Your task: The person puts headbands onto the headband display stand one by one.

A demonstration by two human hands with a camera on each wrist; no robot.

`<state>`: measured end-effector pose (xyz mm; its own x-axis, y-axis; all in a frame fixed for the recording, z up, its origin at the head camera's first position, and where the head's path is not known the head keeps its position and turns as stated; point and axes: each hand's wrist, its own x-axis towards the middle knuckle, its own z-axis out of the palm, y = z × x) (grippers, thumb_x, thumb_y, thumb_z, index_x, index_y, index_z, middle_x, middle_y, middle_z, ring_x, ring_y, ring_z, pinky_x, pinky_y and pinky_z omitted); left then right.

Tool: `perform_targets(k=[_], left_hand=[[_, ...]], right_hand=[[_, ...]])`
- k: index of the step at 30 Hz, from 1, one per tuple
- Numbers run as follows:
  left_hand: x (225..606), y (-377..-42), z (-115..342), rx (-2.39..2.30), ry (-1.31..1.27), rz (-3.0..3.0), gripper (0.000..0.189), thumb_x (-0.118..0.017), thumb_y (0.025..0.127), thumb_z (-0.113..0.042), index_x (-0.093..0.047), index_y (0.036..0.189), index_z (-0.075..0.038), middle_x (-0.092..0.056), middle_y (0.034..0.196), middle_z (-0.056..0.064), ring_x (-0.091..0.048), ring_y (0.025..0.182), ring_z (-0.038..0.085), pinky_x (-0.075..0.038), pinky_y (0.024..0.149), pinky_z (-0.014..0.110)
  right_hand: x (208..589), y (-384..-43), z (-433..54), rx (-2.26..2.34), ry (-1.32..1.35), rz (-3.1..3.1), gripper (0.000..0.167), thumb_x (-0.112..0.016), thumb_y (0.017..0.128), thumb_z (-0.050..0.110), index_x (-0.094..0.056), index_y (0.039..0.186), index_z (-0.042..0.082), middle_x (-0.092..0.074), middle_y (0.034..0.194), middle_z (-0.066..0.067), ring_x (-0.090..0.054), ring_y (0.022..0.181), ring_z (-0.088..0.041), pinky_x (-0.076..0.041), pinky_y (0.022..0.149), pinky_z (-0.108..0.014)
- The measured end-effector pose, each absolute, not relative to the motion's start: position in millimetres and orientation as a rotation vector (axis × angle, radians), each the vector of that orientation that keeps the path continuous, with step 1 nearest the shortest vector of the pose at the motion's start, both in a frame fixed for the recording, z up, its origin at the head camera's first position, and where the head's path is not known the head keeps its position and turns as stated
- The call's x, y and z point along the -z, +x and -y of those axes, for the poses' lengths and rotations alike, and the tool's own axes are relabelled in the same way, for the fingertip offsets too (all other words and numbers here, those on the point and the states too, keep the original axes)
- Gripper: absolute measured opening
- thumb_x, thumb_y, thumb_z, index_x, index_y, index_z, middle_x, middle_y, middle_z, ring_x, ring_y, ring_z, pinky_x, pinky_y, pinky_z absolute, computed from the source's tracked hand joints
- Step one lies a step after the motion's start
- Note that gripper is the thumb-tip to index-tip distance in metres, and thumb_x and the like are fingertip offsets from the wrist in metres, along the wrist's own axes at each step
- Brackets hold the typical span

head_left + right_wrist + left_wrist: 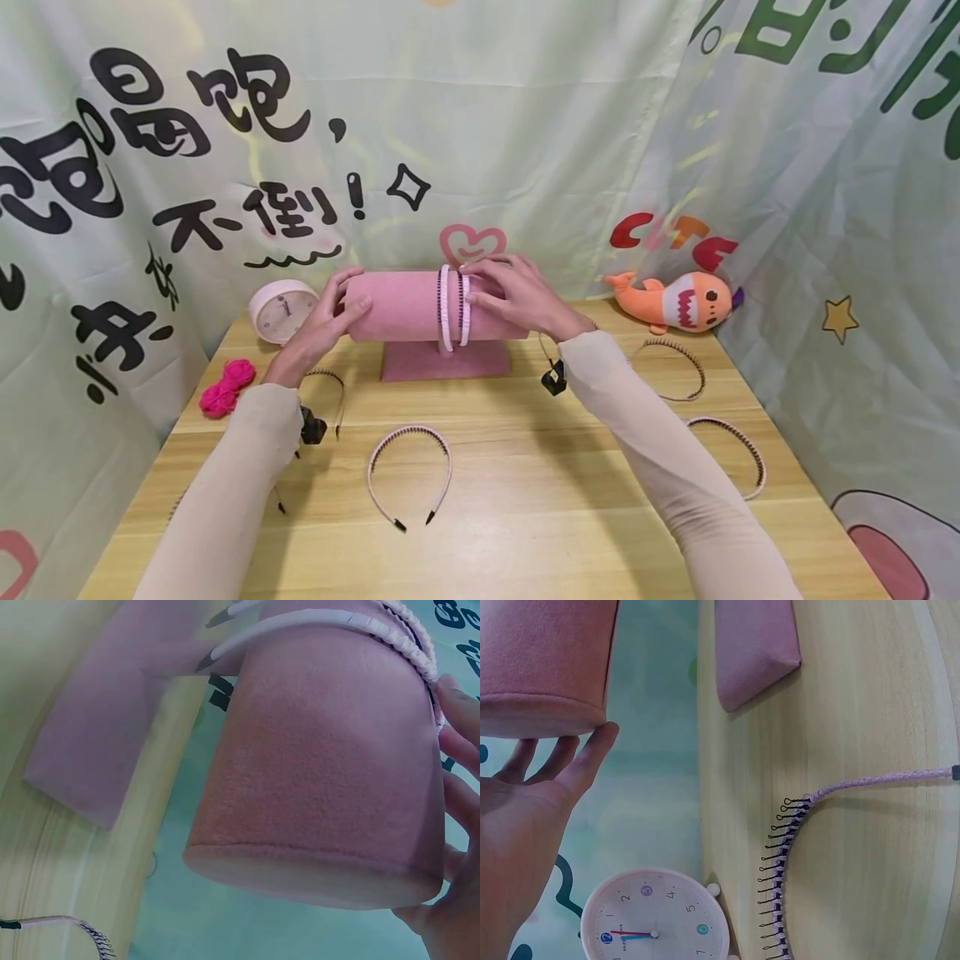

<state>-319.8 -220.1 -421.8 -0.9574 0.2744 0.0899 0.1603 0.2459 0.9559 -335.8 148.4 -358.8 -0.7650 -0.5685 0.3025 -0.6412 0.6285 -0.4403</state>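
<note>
A pink padded headband stand [397, 304] has a lying cylinder on a flat base. Two headbands with white bands and black comb teeth, a left one [446, 310] and a right one [466, 312], hang over its middle. My left hand [318, 325] touches the cylinder's left end, its extended fingertips at the end's rim in the left wrist view. My right hand [521, 292] lies over the cylinder's right part, fingertips at the right headband's top and thumb on the front. In the right wrist view a fingertip [459, 705] meets the band's side.
A pale headband [410, 431] lies at the table's middle, with others at the left and right sides. A white clock [283, 310] and a bright pink bow-shaped thing [227, 389] are at left, an orange shark plush [675, 302] at back right. Printed cloth hangs behind.
</note>
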Motion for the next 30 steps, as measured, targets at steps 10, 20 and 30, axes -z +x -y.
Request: perform_targets(k=[10,20,30], left_hand=[[423,-321,221,-1.814,0.423,-2.418,0.070,-0.057,0.113,-0.045,-0.020,0.171,-0.033,-0.026,0.178,0.011,-0.029,0.163,0.039,-0.031,0.128,0.065],[421,-321,222,-1.811,0.425,-2.413,0.070,-0.057,0.113,-0.046,-0.020,0.171,-0.036,-0.025,0.179,0.010,-0.029,0.164,0.038,-0.032,0.128,0.064],[421,-321,220,-1.808,0.429,-2.417,0.072,-0.057,0.113,-0.044,-0.018,0.172,-0.030,-0.026,0.178,0.010,-0.032,0.162,0.038,-0.036,0.124,0.060]], right_hand=[[359,-337,-143,-0.759,1.008,2.712,0.047,-0.068,0.109,0.039,-0.062,0.152,0.019,-0.063,0.158,-0.002,-0.047,0.152,-0.035,-0.021,0.132,-0.061],[354,-317,-141,-1.424,0.955,2.385,0.032,-0.072,0.107,0.016,-0.070,0.139,0.010,-0.070,0.144,-0.007,-0.063,0.140,-0.029,-0.044,0.124,-0.049],[371,-275,-133,-1.486,1.138,2.348,0.035,-0.075,0.105,0.012,-0.070,0.138,0.003,-0.070,0.141,-0.013,-0.072,0.118,-0.030,-0.056,0.112,-0.045]])
